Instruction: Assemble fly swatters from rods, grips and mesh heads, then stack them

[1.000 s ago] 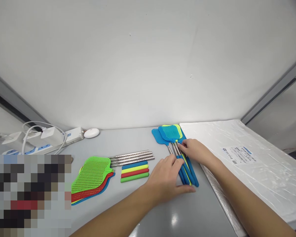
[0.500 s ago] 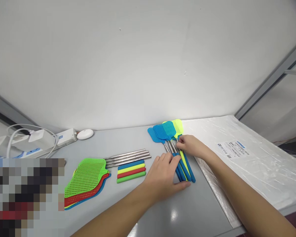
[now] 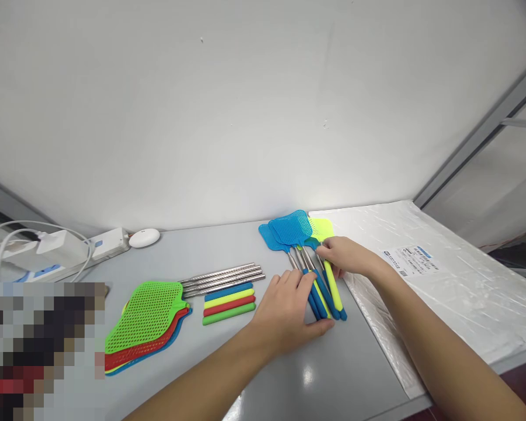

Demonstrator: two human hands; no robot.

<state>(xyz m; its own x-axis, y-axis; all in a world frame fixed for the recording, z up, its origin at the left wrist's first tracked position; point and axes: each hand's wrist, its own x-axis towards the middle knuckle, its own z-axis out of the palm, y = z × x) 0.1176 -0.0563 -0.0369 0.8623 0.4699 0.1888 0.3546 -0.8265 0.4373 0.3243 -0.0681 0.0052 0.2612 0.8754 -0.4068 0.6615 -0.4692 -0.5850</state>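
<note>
A fanned bunch of fly swatters with blue heads (image 3: 291,227) and metal shafts lies at the table's right side. My left hand (image 3: 284,310) cups the left side of their mostly blue handles (image 3: 318,301), fingers over the upper part and thumb by the lower ends. Near the top of its handle, a yellow fly swatter (image 3: 334,292) is pinched by my right hand (image 3: 338,256), at the bunch's right edge. Its yellow head (image 3: 322,227) shows behind the blue ones. The right fingertips are partly hidden.
To the left lie stacked swatter heads (image 3: 144,316), green on top, several metal rods (image 3: 223,280) and loose coloured grips (image 3: 229,303). Behind them are a round white device (image 3: 144,237) and a power strip with cables (image 3: 70,251). White wrapped sheeting (image 3: 456,292) covers the right side.
My right hand has shifted slightly right with the yellow swatter, whose handle now lies on top of the right-hand blue ones. The left hand stays at the handles.
</note>
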